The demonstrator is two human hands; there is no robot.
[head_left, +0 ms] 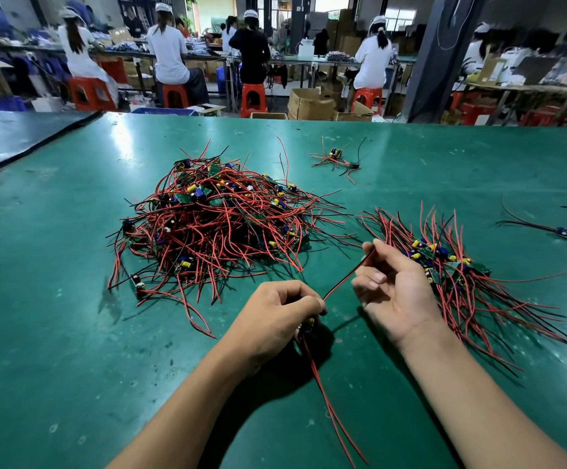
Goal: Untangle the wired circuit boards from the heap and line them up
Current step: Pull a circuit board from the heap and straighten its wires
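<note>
Heap [214, 221] is sitting left of centre on the table [55, 333], still thick with tangle. Left hand [275, 319] is pinching one board [307, 326], its leads trailing toward the person. Right hand [393, 286] is gripping that board's wire pair [346, 277], pulling it straight. Next, I'd say, laying it on the row [451, 265] at right, wires aligned.

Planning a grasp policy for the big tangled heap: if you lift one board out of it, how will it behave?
Probably snags: the heap's wires cross densely, so neighbours may drag along. Leads look floppy; those below the left hand droop onto the table. Likely light, since the board held there is mostly hidden in the closed hand.
</note>
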